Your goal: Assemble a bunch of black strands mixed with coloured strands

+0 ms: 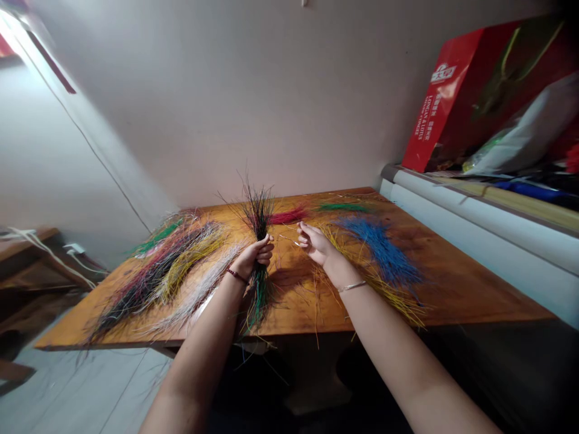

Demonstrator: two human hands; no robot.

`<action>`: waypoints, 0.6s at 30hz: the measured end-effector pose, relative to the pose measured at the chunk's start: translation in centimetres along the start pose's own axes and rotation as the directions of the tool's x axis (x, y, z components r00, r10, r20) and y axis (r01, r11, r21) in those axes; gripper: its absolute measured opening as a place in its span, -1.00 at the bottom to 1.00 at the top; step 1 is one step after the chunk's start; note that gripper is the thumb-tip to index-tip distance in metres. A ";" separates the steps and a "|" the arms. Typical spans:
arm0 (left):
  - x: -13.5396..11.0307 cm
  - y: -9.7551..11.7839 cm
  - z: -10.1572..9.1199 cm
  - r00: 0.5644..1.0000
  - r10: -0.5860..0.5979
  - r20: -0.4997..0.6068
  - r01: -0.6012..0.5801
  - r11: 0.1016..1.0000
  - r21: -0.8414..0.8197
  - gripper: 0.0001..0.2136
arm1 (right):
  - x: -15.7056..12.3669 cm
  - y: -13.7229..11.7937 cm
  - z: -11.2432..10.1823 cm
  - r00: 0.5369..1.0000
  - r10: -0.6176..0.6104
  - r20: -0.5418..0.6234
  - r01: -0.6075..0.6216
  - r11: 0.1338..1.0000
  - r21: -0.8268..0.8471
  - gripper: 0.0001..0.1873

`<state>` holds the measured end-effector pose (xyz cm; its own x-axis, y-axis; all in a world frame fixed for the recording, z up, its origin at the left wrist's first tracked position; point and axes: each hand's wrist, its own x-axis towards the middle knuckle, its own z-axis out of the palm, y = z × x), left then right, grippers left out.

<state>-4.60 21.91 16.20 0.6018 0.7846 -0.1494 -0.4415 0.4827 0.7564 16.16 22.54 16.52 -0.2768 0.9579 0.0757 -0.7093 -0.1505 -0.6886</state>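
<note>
My left hand (pixel 259 254) is wrapped round a bundle of thin wires (pixel 259 208), black where they fan out above the fist and green below it. The bundle stands upright over the middle of the wooden table (pixel 452 289). To its right, my right hand (pixel 313 242) is closed in a pinch, with a thin pale strand (pixel 289 240) reaching from its fingers towards the bundle. Where that strand ends near the left hand is too fine to tell. Behind the hands lies a red bunch of wires (pixel 289 215).
Yellow wires (pixel 393 295) and a blue bunch (pixel 384 250) lie at the right, a green bunch (pixel 344 207) at the back. White (pixel 203 286), yellow (pixel 190 265) and dark bunches (pixel 131 292) spread over the left. A red box (pixel 434 114) stands beyond the table's right side.
</note>
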 end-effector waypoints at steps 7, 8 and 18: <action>0.0 0.2 -0.1 0.998 0.056 0.011 -0.056 0.998 -0.014 -0.88 | -0.4 -1.1 0.3 0.988 0.119 -0.097 -0.108 0.988 0.111 -0.92; 0.0 0.2 -0.1 0.998 0.062 0.015 -0.062 0.998 -0.026 -0.89 | -0.4 -1.4 0.2 0.981 0.165 -0.098 -0.146 0.974 0.176 -0.95; -0.3 0.4 0.2 0.998 0.066 0.010 -0.065 0.994 -0.089 -0.86 | -0.4 -2.4 -0.4 0.926 0.235 -0.297 -0.185 0.965 0.188 -0.86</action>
<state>-4.80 21.81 16.71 0.5778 0.8108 -0.0933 -0.5369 0.4637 0.7048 18.22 22.63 17.88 -0.2309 0.9236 -0.3059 -0.7549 -0.3684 -0.5426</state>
